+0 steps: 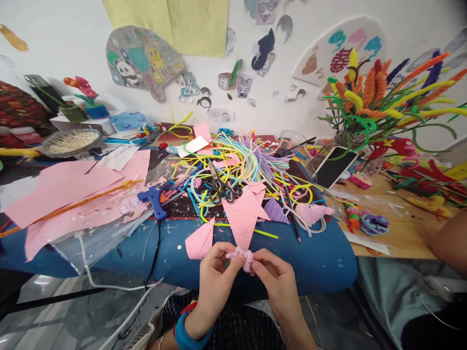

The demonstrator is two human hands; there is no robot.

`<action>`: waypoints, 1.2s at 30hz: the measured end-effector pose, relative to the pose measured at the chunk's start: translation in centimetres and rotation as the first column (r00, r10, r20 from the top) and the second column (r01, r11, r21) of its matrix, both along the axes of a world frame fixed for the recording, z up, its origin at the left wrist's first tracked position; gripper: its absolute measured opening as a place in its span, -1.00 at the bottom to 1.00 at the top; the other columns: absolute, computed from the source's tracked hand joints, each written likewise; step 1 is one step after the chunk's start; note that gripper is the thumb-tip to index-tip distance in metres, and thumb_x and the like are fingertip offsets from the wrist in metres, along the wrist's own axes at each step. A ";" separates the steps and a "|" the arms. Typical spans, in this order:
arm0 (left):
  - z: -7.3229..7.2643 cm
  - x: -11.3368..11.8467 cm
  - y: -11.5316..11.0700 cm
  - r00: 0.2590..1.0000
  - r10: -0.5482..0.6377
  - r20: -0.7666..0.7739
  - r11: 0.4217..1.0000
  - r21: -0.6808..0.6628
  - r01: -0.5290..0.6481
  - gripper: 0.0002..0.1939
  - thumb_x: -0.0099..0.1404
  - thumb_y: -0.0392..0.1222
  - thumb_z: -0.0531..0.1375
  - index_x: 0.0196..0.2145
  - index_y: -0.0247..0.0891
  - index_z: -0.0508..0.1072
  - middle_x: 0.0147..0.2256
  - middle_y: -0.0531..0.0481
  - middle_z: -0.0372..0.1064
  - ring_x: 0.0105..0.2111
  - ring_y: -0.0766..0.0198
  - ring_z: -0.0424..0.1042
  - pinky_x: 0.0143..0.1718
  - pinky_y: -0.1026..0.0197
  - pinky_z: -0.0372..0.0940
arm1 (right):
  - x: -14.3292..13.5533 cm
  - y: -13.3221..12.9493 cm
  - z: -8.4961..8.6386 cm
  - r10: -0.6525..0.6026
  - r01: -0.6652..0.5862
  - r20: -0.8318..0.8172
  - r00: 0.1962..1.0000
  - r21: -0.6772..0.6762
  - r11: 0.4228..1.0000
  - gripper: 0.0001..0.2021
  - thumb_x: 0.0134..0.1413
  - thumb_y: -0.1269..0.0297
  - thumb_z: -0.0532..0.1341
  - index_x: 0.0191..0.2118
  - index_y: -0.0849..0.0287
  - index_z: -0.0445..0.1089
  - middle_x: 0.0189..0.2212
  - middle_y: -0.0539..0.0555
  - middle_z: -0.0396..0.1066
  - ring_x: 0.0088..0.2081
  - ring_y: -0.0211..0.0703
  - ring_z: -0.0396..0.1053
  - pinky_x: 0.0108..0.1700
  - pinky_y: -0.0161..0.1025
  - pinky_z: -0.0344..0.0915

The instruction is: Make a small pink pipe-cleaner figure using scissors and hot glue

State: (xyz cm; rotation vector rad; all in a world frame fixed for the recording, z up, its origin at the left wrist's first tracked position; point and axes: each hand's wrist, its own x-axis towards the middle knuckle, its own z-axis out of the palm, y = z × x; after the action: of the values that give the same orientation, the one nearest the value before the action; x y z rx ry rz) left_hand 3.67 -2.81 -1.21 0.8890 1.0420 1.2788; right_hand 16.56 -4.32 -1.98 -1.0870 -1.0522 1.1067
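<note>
My left hand [218, 272] and my right hand [274, 276] meet over the front edge of the table, both closed on a small bunched piece of pale pink pipe cleaner [247, 259]. Fingers partly cover the piece, so its full shape is hidden. Just beyond it lies a pink paper cutout [242, 218] with a small star drawn on it. A folded pink paper piece [200, 240] rests left of that. Black-handled scissors [221, 188] lie on the heap behind, and a purple wound cone [276, 211] sits to the right.
A blue glue gun [155, 198] with its black cord lies left of centre. Loose pipe cleaners [251, 158] heap up at the back. Pink sheets [65, 187] cover the left side. A phone [334, 166] leans before a vase of pipe-cleaner flowers. Another person's arm [450, 243] shows at right.
</note>
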 end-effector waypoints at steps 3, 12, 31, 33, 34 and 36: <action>0.1 0.0 -0.1 0.991 0.055 -0.118 0.997 0.063 -0.048 -0.84 0.09 -0.22 0.33 -0.45 -0.29 0.41 -0.50 0.05 0.39 -0.46 0.31 0.38 -0.41 0.31 0.30 | -0.1 -0.1 0.4 0.001 0.000 0.013 1.000 -0.053 0.999 -0.90 -0.02 0.26 0.32 -0.42 0.18 0.49 -0.54 -0.01 0.41 -0.50 -0.27 0.34 -0.42 -0.34 0.35; 0.5 -1.0 0.5 0.961 -0.217 -0.170 0.975 0.014 0.222 -0.88 0.11 -0.22 0.31 -0.42 -0.34 0.53 -0.45 -0.06 0.52 -0.46 0.27 0.45 -0.40 0.27 0.35 | 0.9 0.4 0.0 0.055 -0.108 -0.178 0.983 -0.302 0.947 -0.79 -0.17 0.18 0.42 -0.46 0.22 0.52 -0.58 0.00 0.42 -0.57 -0.36 0.21 -0.52 -0.40 0.18; -1.1 -0.2 0.7 0.980 -0.197 -0.011 0.971 -0.142 0.193 -0.79 0.15 -0.10 0.31 -0.43 -0.34 0.58 -0.55 0.01 0.47 -0.53 0.34 0.35 -0.49 0.33 0.22 | 1.2 1.2 0.1 0.084 -0.131 -0.148 0.985 -0.340 0.931 -0.82 -0.21 0.24 0.41 -0.60 0.23 0.48 -0.67 -0.06 0.32 -0.60 -0.38 0.14 -0.54 -0.38 0.08; -1.2 -0.9 1.1 0.955 -0.296 0.022 0.936 -0.192 0.295 -0.77 0.13 -0.09 0.33 -0.39 -0.34 0.61 -0.51 -0.03 0.51 -0.53 0.34 0.35 -0.50 0.33 0.22 | 1.9 1.7 0.2 0.163 -0.210 -0.154 0.974 -0.369 0.905 -0.82 -0.22 0.23 0.41 -0.58 0.24 0.49 -0.67 -0.06 0.34 -0.61 -0.39 0.13 -0.55 -0.39 0.06; -1.2 -1.3 1.4 0.940 -0.339 0.037 0.918 -0.204 0.339 -0.77 0.12 -0.09 0.33 -0.38 -0.34 0.63 -0.51 -0.04 0.52 -0.54 0.35 0.34 -0.51 0.34 0.21 | 2.3 1.9 0.3 0.206 -0.246 -0.144 0.968 -0.379 0.892 -0.82 -0.22 0.22 0.41 -0.57 0.24 0.50 -0.66 -0.05 0.35 -0.61 -0.39 0.13 -0.56 -0.39 0.05; -1.1 -2.0 1.8 0.913 -0.403 0.055 0.889 -0.212 0.405 -0.77 0.09 -0.11 0.36 -0.36 -0.34 0.63 -0.50 -0.04 0.54 -0.55 0.38 0.34 -0.51 0.35 0.21 | 2.8 2.2 0.5 0.275 -0.288 -0.089 0.957 -0.390 0.875 -0.81 -0.18 0.20 0.40 -0.54 0.23 0.53 -0.65 -0.05 0.37 -0.61 -0.40 0.13 -0.56 -0.40 0.05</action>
State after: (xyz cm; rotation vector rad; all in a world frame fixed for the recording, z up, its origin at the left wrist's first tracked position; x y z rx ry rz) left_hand 1.70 -0.98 -2.35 0.8722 0.9094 0.7996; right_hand 19.34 -2.13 -1.46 -1.2555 -1.0035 1.6225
